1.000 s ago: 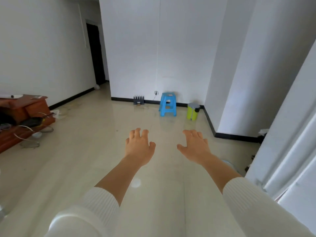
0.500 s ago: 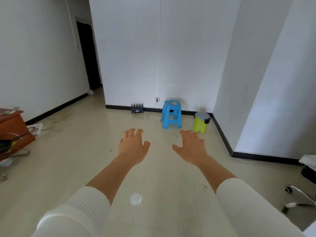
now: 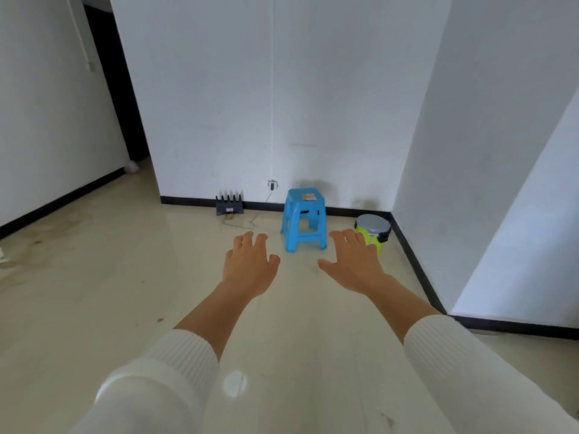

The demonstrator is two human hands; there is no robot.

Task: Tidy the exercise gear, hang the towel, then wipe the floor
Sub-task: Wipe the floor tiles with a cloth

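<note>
Floor point(image 3: 125, 292) glossy beige, left hand point(image 3: 249, 267) and right hand point(image 3: 354, 266) outstretched, palms down

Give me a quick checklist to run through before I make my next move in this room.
1. Is the left hand free: ok, open and empty.
2. Is the right hand free: ok, open and empty.
3. Is a towel in view: not ok, none visible.
4. Is any exercise gear in view: not ok, none visible.
5. Is the floor clean: not ok, smudges on the left.
</note>
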